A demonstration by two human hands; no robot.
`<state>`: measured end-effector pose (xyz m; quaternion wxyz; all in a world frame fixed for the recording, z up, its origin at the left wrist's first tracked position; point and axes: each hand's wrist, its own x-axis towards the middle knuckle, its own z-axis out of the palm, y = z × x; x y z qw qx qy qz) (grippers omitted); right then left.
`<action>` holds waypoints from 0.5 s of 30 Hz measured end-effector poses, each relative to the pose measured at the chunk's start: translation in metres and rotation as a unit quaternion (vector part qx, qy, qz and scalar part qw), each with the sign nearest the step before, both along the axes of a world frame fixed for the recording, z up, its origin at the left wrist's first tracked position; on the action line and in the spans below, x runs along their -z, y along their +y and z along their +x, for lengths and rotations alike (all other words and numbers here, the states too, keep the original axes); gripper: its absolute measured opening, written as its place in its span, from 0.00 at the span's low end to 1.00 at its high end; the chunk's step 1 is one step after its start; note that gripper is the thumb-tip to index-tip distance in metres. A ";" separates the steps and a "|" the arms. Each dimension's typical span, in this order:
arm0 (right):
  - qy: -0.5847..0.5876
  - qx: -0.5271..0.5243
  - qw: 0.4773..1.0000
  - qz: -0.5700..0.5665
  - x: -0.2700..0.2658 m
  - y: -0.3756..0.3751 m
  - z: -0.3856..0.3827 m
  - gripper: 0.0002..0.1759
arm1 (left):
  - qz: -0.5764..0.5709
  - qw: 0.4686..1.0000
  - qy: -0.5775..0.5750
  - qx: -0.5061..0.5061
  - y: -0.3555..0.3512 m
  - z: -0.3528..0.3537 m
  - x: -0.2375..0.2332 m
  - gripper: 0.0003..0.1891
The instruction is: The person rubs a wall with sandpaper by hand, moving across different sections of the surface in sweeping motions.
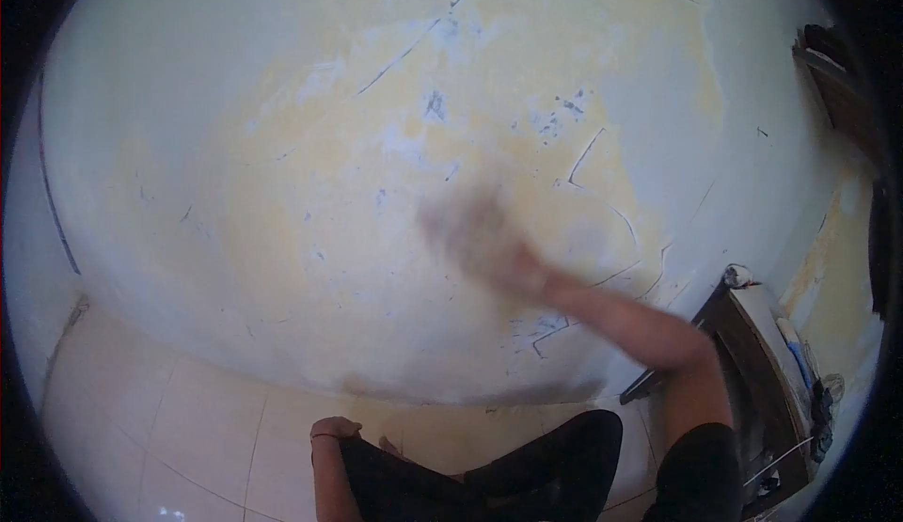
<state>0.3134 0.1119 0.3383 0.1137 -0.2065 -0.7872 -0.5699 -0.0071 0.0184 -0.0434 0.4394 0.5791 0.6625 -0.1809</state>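
My right hand (480, 240) is raised against the patchy yellow and white wall (282, 146), smeared by motion. Its fingers, and anything they hold, cannot be made out. Around it the wall shows scratches, cracks and small dark chipped spots. Low in the view, my left hand (336, 427) rests on my knee in dark trousers, with a thin band at the wrist. Its fingers are partly visible, bent over the knee, and whether they grip the cloth is unclear.
Pale floor tiles (207, 428) run along the foot of the wall. At the right stands a dark wooden piece of furniture (752, 343) with assorted items on its light top. Another dark wooden object (837, 89) is at the upper right.
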 end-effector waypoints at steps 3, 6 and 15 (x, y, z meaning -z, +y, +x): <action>-0.222 0.040 0.974 0.008 0.152 -0.016 0.029 0.33 | 0.016 1.000 -0.015 -0.005 -0.009 -0.001 -0.011 0.22; -0.138 -0.042 0.971 -0.192 0.154 -0.011 0.036 0.33 | 0.000 0.999 -0.035 -0.024 -0.009 -0.007 0.000 0.22; 0.125 0.314 0.932 0.129 -0.306 -0.008 0.027 0.29 | -0.017 0.999 -0.008 -0.028 0.006 0.002 0.002 0.22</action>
